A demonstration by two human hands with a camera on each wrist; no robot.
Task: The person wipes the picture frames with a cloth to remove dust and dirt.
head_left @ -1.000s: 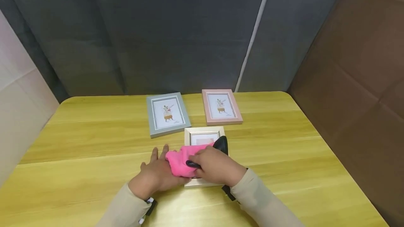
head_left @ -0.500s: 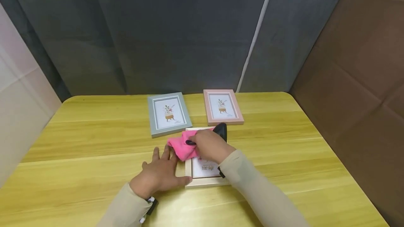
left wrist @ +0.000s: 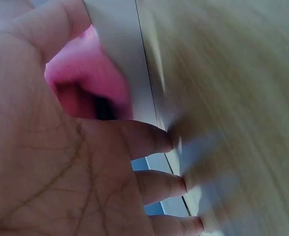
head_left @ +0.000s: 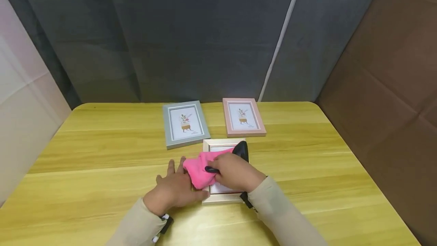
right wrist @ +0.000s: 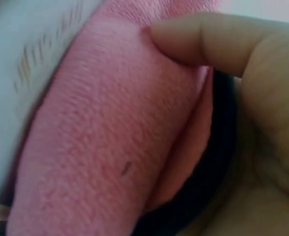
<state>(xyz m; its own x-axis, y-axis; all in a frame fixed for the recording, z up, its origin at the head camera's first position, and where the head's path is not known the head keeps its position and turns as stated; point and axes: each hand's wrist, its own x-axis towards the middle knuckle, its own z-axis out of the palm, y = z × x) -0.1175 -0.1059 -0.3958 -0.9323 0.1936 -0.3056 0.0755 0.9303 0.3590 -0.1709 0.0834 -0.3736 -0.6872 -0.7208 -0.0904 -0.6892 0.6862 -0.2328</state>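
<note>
A pale gold picture frame (head_left: 223, 199) lies face up on the table in the head view, partly covered by a folded pink cloth (head_left: 198, 171) with black parts. My right hand (head_left: 237, 172) pinches the cloth against the frame's middle; in the right wrist view, the thumb (right wrist: 198, 42) presses on its fuzzy pink side (right wrist: 100, 118), beside a dark strip. Fingers spread, my left hand (head_left: 175, 189) rests at the frame's left side, its thumb on the lower left border. In the left wrist view, its palm (left wrist: 41, 152) shows, with the cloth behind.
Behind the gold frame, a grey-blue picture frame (head_left: 169, 126) lies to the left and a pink picture frame (head_left: 227, 120) to the right, both with plant pictures. The wooden table (head_left: 102, 143) meets a dark curtain (head_left: 191, 41) at the back and a brown cloth wall (head_left: 385, 86) at the right.
My right hand slid the cloth up the gold frame, baring its printed lower part, then drew it back down to the middle. My left hand stayed at the left side; the view shifted slightly.
</note>
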